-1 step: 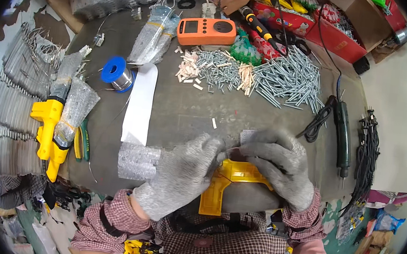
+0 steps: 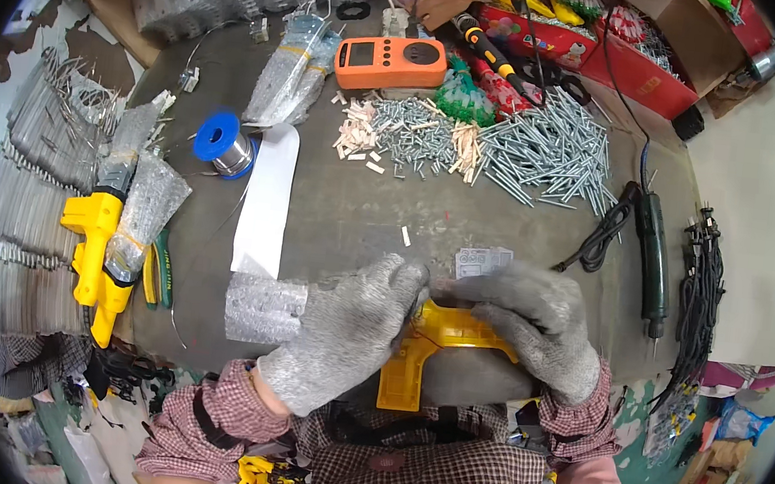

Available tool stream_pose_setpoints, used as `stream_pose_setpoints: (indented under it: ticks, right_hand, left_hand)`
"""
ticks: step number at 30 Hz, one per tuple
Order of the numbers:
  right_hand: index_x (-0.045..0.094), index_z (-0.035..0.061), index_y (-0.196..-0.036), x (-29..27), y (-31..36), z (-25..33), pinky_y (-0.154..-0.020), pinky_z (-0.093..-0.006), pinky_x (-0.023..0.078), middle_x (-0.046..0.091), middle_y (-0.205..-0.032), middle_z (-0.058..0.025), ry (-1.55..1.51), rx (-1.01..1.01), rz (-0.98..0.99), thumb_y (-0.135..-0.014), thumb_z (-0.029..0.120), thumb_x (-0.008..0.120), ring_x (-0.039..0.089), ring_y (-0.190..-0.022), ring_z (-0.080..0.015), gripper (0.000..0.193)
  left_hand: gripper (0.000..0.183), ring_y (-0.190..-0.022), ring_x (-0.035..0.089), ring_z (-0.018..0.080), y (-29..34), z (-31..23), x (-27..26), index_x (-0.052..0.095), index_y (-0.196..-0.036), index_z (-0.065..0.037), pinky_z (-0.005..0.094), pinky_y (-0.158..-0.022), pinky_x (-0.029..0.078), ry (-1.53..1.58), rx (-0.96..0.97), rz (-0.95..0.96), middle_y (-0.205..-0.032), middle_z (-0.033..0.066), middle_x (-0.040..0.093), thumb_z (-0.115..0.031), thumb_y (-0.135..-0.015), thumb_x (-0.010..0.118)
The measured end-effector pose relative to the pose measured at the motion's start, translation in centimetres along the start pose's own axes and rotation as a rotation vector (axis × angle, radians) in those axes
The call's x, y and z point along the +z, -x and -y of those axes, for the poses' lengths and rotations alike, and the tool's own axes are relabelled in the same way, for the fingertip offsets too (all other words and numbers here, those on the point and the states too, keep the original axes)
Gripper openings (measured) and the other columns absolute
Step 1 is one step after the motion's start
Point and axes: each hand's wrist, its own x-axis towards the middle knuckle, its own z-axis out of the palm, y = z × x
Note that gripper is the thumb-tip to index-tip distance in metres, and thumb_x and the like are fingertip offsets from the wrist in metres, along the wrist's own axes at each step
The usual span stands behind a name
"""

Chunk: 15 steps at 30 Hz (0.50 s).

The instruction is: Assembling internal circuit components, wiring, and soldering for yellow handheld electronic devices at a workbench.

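Observation:
A yellow, angled plastic housing half (image 2: 403, 376) lies at the table's near edge, below and between my gloved hands. My left hand (image 2: 330, 335) is closed at the housing's upper left corner, its thumb and fingers pressed together; what is in the pinch is hidden. A thin reddish wire (image 2: 425, 339) shows beside those fingertips, inside the housing. Over the housing's right arm is my right hand (image 2: 535, 324), its fingers pointing left and smeared by motion. Just beyond them lies a small grey printed label (image 2: 483, 261).
Screws (image 2: 553, 151) and small pale pieces (image 2: 359, 130) lie in piles behind an orange meter (image 2: 390, 63). Solder spool (image 2: 225, 144), white strip (image 2: 266, 201) and yellow tool housings (image 2: 95, 235) are left. A corded electric screwdriver (image 2: 651, 265) and black cables (image 2: 699, 294) lie right.
My right hand's fingers have shifted and uncovered more of the grey label. The thin wire that stretched between both hands now shows lower, by my left fingertips. My left hand stays nearly still.

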Motion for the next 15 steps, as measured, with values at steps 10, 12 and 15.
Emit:
stream_pose_setpoints:
  ticks: [10,12,15]
  right_hand:
    - [0.062,0.0021,-0.118,1.8,1.4,-1.6,-0.072,-0.0309,0.054,0.067,-0.096,-0.0098,0.055,0.046,-0.084,-0.099,0.013,0.060,0.068,-0.078,-0.0193,0.022]
    - [0.063,0.0020,-0.114,1.6,1.5,-1.3,-0.071,-0.0322,0.054,0.068,-0.094,-0.0109,-0.243,0.177,-0.015,-0.097,0.014,0.064,0.068,-0.077,-0.0223,0.020]
    - [0.064,0.0023,-0.112,1.9,1.5,-1.1,-0.069,-0.0339,0.054,0.068,-0.091,-0.0119,-0.409,0.368,0.094,-0.095,0.015,0.066,0.069,-0.079,-0.0257,0.021]
  left_hand:
    - [0.046,-0.091,0.068,0.0189,1.6,-4.4,-0.6,0.057,-0.123,-0.006,0.0318,-0.079,0.057,0.167,-0.015,0.069,-0.108,0.0103,0.064,-0.018,-0.086,0.081]
    - [0.039,-0.090,0.068,0.0149,1.6,-3.5,0.3,0.057,-0.121,-0.005,0.0287,-0.078,0.057,0.389,-0.173,0.033,-0.104,0.0087,0.065,-0.014,-0.089,0.077]
    - [0.022,-0.087,0.068,0.0078,1.5,-3.4,0.3,0.056,-0.115,-0.001,0.0213,-0.077,0.056,0.771,-0.356,-0.044,-0.096,0.0057,0.069,-0.004,-0.097,0.067]
